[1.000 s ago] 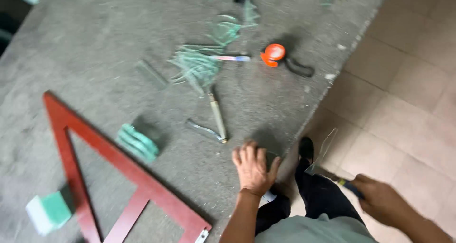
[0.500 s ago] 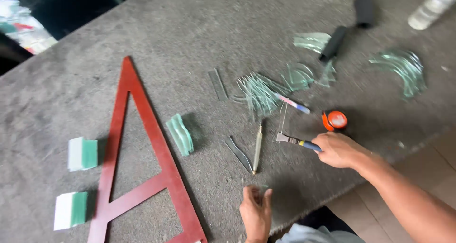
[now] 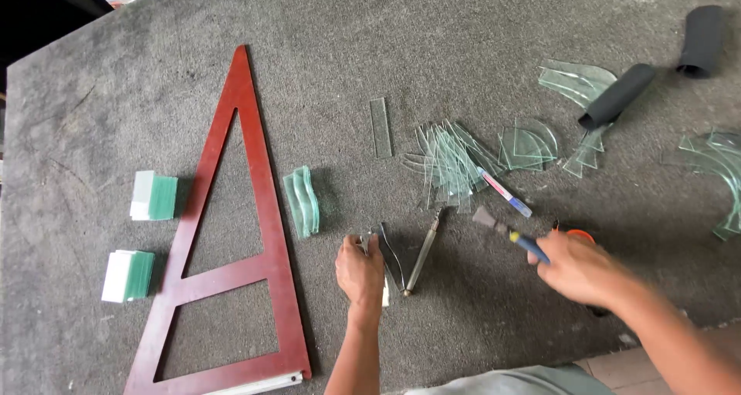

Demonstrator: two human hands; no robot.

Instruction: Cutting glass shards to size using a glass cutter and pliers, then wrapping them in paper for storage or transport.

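Note:
My left hand rests on a small glass piece lying on the grey carpeted table, its fingers curled over it. My right hand grips a blue-handled tool whose metal tip points up and left. A thin glass cutter and a curved glass strip lie between the hands. An orange tape measure peeks out behind my right hand.
A red triangular wooden frame lies at left, with two stacks of green-edged glass beside it and a wavy stack to its right. Loose glass offcuts, a pen and two black rolls lie farther back.
The view swung back over the table. My right hand came in from the floor side with the blue-handled tool, and my left hand moved onto the small glass piece.

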